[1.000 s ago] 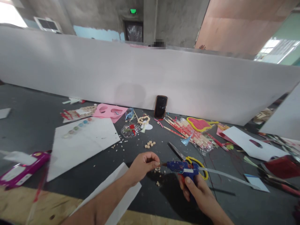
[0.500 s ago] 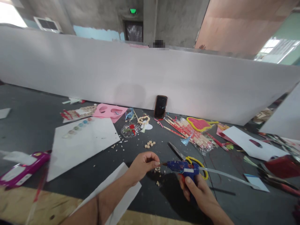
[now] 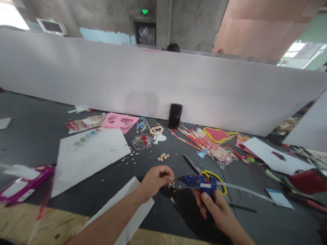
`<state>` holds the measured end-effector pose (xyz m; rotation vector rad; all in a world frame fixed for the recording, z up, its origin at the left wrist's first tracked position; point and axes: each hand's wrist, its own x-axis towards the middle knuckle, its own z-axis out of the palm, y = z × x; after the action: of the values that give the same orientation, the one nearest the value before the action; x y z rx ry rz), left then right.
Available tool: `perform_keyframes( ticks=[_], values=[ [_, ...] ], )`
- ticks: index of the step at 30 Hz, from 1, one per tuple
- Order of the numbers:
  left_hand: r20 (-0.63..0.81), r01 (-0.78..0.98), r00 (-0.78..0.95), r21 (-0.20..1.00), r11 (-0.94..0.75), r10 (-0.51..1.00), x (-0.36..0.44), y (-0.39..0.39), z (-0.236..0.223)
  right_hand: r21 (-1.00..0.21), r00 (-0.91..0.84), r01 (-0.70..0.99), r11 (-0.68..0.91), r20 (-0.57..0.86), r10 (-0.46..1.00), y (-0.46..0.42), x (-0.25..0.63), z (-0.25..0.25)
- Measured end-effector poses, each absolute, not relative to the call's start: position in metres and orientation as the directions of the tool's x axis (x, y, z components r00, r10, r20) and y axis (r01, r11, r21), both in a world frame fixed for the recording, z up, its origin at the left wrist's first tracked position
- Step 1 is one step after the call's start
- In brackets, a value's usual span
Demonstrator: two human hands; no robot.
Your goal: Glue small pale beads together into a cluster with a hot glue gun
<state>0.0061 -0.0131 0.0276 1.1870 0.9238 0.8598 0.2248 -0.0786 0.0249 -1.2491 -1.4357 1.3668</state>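
My right hand (image 3: 212, 207) is clamped around the blue hot glue gun (image 3: 198, 182), its nozzle just beside the pinched fingertips (image 3: 170, 178) of my separate left hand (image 3: 154, 182). Whatever they pinch is too small to tell; small beads (image 3: 171, 185) lie below on the dark table (image 3: 102, 183).

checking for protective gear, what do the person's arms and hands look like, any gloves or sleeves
The bare left forearm and bare right forearm show no sleeves. The bare left hand and bare right hand wear no gloves. No watch, bracelet, ring or cable shows on either.
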Motion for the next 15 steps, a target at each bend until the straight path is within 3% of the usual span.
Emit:
perform_keyframes(
  ticks=[11,15],
  values=[
    [-0.127,-0.090,0.376,0.981,0.173,0.918,0.006,-0.012,0.027,-0.991,-0.204,0.115,-0.070,-0.093,0.975,-0.076,0.225,0.032],
    [-0.134,-0.103,0.363,0.978,0.183,0.922,0.005,-0.011,0.028,-0.993,-0.030,0.086,-0.083,-0.086,0.996,-0.075,0.235,0.042]
  ],
)
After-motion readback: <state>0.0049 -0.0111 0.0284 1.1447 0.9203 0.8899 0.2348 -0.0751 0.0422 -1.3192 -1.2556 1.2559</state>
